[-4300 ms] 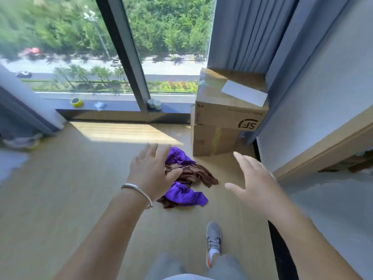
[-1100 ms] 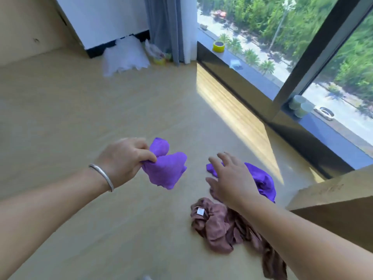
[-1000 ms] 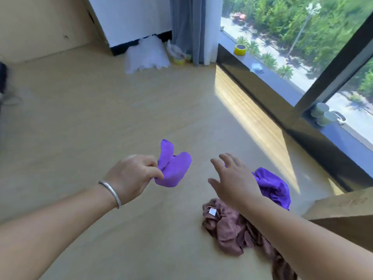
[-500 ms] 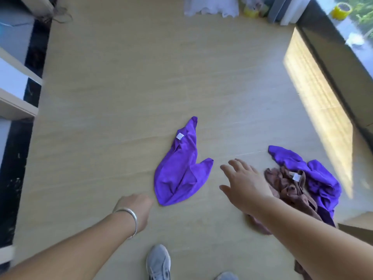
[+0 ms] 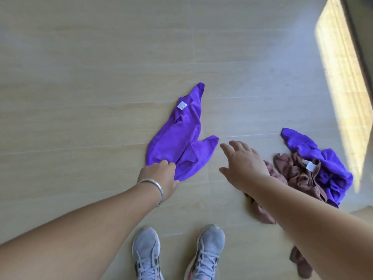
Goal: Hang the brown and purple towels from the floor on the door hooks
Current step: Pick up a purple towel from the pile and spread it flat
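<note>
Left hand (image 5: 161,174) fingers pinch near edge of flat purple towel (image 5: 179,138) on floor (image 5: 80,77); right hand (image 5: 242,160) fingers spread wide, holding nothing, just right of towel, brown towel (image 5: 298,174) behind them.

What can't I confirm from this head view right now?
- Door hooks: outside the frame.
- Brown towel: partly hidden under the right forearm; how many brown pieces, unclear.
- Left hand on the flat purple towel: fingertips hidden behind the knuckles, so grip unconfirmed.
- Second purple towel: bunched, shape unreadable.
</note>
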The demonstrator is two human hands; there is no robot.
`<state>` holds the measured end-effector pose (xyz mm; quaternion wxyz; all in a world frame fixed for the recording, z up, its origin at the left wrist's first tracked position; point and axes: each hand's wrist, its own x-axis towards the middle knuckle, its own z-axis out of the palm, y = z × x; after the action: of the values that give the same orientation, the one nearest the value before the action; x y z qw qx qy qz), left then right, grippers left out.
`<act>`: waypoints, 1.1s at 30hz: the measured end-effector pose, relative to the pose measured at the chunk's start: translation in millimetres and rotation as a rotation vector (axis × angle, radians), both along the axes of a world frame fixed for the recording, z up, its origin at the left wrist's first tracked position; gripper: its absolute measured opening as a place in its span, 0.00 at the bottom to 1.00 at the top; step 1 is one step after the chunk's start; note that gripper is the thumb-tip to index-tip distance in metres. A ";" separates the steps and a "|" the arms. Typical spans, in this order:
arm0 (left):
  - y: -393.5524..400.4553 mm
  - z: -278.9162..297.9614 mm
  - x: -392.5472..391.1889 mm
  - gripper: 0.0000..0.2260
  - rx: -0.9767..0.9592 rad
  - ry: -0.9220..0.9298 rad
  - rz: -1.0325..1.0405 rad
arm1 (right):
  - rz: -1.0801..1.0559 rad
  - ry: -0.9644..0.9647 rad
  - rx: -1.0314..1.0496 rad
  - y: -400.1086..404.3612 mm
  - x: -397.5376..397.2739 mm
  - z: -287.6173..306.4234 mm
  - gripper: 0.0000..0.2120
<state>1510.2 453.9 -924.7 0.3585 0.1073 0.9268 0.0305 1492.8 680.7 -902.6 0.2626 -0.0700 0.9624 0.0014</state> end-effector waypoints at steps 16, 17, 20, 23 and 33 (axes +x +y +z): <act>69.1 -209.9 -22.0 0.18 0.128 0.133 0.061 | 0.125 0.022 0.050 25.9 -60.5 -235.5 0.31; 70.3 -219.8 -22.4 0.18 0.134 0.142 0.052 | 0.130 0.027 0.045 25.5 -64.6 -246.1 0.30; 71.7 -240.7 -22.3 0.18 0.147 0.182 0.034 | 0.130 0.042 0.026 24.3 -72.4 -268.5 0.27; 70.5 -250.1 -21.9 0.12 0.154 0.213 0.036 | 0.156 0.069 0.063 25.6 -70.6 -277.9 0.24; 23.2 -193.8 -3.7 0.07 0.057 0.155 -0.028 | 0.097 -0.036 0.091 30.7 -29.1 -228.3 0.12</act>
<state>1506.5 477.0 -1118.6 0.2830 0.1323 0.9490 0.0434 1463.7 711.5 -1130.8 0.2824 -0.1045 0.9519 0.0565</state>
